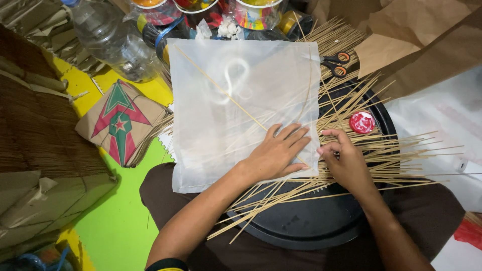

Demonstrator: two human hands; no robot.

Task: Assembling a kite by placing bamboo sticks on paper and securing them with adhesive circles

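A square sheet of thin white translucent paper (226, 90) lies over a round black tray (311, 221) on my lap, with a thin bamboo stick (221, 90) running diagonally under it. My left hand (276, 153) presses flat on the sheet's lower right corner, fingers spread. My right hand (344, 160) sits just beside the sheet's right edge, fingertips pinched at that edge over the loose bamboo sticks (381, 150); what it pinches is too small to tell.
A red-and-white round lid (362, 122) and orange-handled scissors (335, 62) lie among the sticks. A folded kite with a green and red star pattern (120, 120) rests at left near a clear plastic bottle (113, 37). Colourful containers (251, 12) stand behind; brown paper (427, 45) lies at right.
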